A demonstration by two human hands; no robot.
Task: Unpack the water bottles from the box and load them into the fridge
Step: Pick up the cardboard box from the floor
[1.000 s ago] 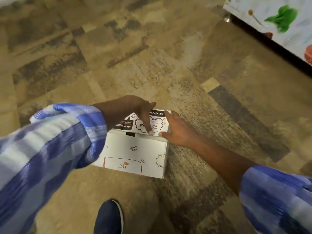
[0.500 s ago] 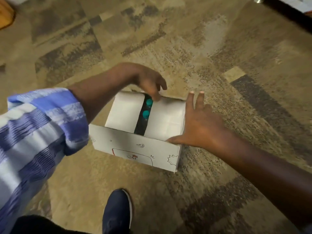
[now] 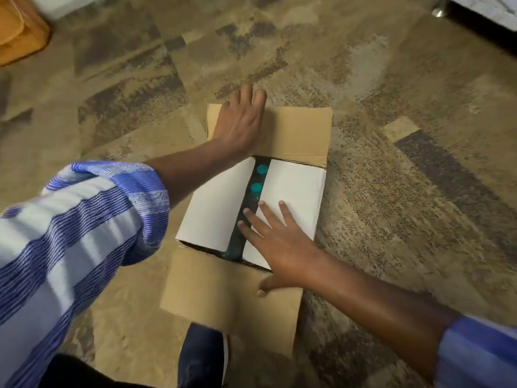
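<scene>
Head view looks down on one cardboard box (image 3: 305, 175) on the patterned floor (image 3: 405, 219), just beyond one dark shoe (image 3: 204, 357). Its two brown outer flaps are folded out flat, one far (image 3: 302, 130) and one near (image 3: 218, 292), while two white inner flaps (image 3: 215, 205) lie nearly closed, leaving a narrow dark gap. Two teal bottle caps (image 3: 262, 169) show in that gap, one behind the other; the bottles themselves are hidden inside the box. Two hands, well apart, grip nothing: the left hand (image 3: 240, 121) presses flat on the far flap, fingers straight and together, while the right hand (image 3: 277, 242) lies spread on the right white flap, fingertips at the gap, thumb on the near flap.
</scene>
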